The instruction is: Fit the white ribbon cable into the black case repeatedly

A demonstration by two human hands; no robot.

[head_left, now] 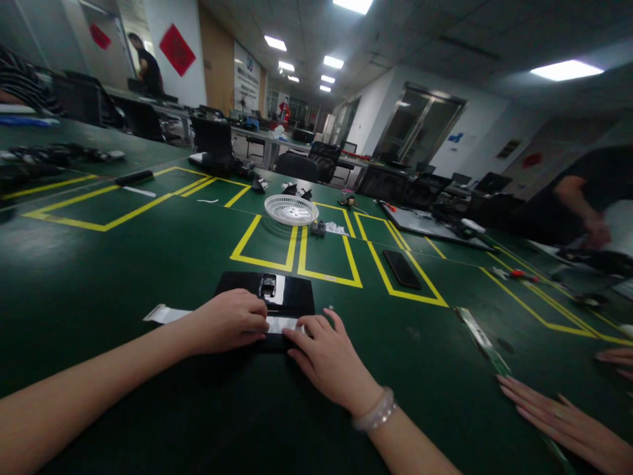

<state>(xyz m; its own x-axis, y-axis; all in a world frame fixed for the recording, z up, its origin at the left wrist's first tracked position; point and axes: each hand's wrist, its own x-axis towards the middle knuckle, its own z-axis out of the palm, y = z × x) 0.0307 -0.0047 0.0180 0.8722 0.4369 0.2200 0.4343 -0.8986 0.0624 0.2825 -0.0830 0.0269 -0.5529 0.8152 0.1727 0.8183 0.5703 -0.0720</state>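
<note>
A glossy black panel (297, 293) with a small square opening lies on the green table in front of me. Across its near part runs a white flat ribbon cable (277, 324), whose connector end sticks out to the left beyond my forearm. My left hand (235, 320) is closed, its curled fingers gripping the cable over the panel's left half. At the cable's right end, the thumb and index finger of my right hand (324, 356) press together on it, the other fingers loosely bent. A beaded bracelet (378, 412) is on my right wrist. My fingertips hide part of the cable.
Yellow tape outlines mark the table (148, 264). A white plastic basket (291, 210) stands beyond the panel, with small black parts (318, 228) nearby. To its right lies a phone (401, 269). Another person's hand (558, 409) rests on a long green strip (487, 346).
</note>
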